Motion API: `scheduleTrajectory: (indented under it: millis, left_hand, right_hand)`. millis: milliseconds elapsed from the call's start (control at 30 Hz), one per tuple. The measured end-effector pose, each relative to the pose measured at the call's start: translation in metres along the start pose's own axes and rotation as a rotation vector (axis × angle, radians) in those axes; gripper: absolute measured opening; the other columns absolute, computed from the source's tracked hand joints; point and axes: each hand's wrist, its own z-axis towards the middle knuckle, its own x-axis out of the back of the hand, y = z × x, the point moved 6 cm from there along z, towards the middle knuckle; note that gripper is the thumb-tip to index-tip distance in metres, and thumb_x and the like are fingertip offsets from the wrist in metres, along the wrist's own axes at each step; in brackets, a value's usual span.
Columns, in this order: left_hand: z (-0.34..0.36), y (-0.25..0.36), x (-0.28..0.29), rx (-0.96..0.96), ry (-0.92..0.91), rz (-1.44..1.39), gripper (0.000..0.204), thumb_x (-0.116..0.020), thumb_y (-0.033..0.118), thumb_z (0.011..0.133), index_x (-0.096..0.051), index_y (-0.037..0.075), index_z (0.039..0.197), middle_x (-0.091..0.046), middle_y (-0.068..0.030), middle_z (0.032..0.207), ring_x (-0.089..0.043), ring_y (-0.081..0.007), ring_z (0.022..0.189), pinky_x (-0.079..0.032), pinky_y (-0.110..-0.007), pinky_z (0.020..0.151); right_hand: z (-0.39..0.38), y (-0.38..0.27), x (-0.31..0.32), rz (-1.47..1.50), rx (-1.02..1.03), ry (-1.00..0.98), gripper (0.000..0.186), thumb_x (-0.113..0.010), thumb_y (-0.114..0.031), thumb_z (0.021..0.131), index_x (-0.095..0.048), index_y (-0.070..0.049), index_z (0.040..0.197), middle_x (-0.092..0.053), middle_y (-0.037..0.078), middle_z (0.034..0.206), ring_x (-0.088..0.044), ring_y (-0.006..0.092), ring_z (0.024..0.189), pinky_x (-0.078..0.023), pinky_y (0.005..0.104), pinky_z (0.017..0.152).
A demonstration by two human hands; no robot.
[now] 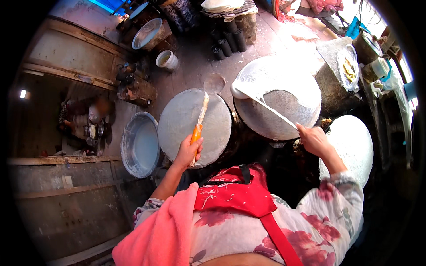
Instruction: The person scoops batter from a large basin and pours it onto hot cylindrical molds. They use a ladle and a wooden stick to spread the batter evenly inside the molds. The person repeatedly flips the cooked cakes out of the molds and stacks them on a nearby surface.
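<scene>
My left hand [190, 151] is closed round the orange handle of a ladle [199, 119], whose shaft is crusted with batter. The ladle's round bowl reaches past the far edge of a pale, flat round cooking surface [195, 108]. My right hand [316, 141] grips the near end of a long thin white stick [278, 114]. This stick slants over a second round cooking surface [284, 117], to the right of the first. A glossy white sheet [275, 73] covers that surface's far part and meets the stick's far end; whether it hangs on the stick is hard to tell.
A metal basin [141, 144] of whitish liquid stands at the left. Close by my right forearm lies a white round surface [353, 146]. Farther off are a white bucket [167, 60], dark cylindrical briquettes [230, 42] and a plate of yellowish pieces [348, 70]. Another person [86, 117] is at far left.
</scene>
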Motion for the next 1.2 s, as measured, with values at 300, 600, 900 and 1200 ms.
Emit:
scheduleTrajectory:
  millis: [300, 600, 900, 1200]
  left_hand:
    - [0.021, -0.006, -0.018, -0.002, -0.006, 0.155, 0.023, -0.056, 0.022, 0.092, -0.048, 0.004, 0.104, -0.048, 0.0006, 0.064, -0.042, -0.0064, 0.04, -0.034, -0.021, 0.037]
    - [-0.017, -0.009, -0.021, -0.049, -0.044, 0.359, 0.037, -0.058, 0.021, 0.089, -0.049, 0.003, 0.121, -0.05, -0.0015, 0.062, -0.043, -0.0076, 0.04, -0.037, -0.026, 0.038]
    - [-0.026, 0.006, -0.019, -0.556, -0.033, 0.93, 0.046, -0.06, 0.022, 0.085, -0.045, 0.006, 0.126, -0.064, -0.0215, 0.084, -0.062, -0.0407, 0.078, -0.047, -0.047, 0.066]
    - [-0.05, -0.005, 0.017, -0.833, -0.111, 1.182, 0.054, -0.06, 0.023, 0.086, -0.039, 0.008, 0.133, -0.064, -0.0195, 0.086, -0.062, -0.0402, 0.076, -0.05, -0.045, 0.067]
  right_hand:
    - [0.055, 0.005, -0.007, 0.039, -0.04, -0.017, 0.024, -0.042, -0.014, 0.092, -0.053, -0.001, 0.107, -0.061, 0.02, 0.068, -0.061, 0.0343, 0.064, -0.047, 0.0462, 0.057]
    - [-0.044, 0.042, -0.02, 0.093, -0.32, 0.249, 0.027, -0.044, -0.01, 0.09, -0.051, -0.001, 0.114, -0.062, 0.019, 0.073, -0.061, 0.0369, 0.066, -0.046, 0.0467, 0.058]
    - [-0.087, 0.012, -0.051, 0.164, -0.46, 0.308, 0.029, -0.044, -0.013, 0.091, -0.05, -0.008, 0.119, -0.062, 0.02, 0.072, -0.061, 0.0389, 0.069, -0.046, 0.0491, 0.059]
    - [-0.135, -0.124, -0.104, 0.52, -0.502, 0.479, 0.031, -0.049, -0.024, 0.093, -0.056, -0.012, 0.121, -0.063, 0.02, 0.082, -0.062, 0.0383, 0.076, -0.048, 0.044, 0.064]
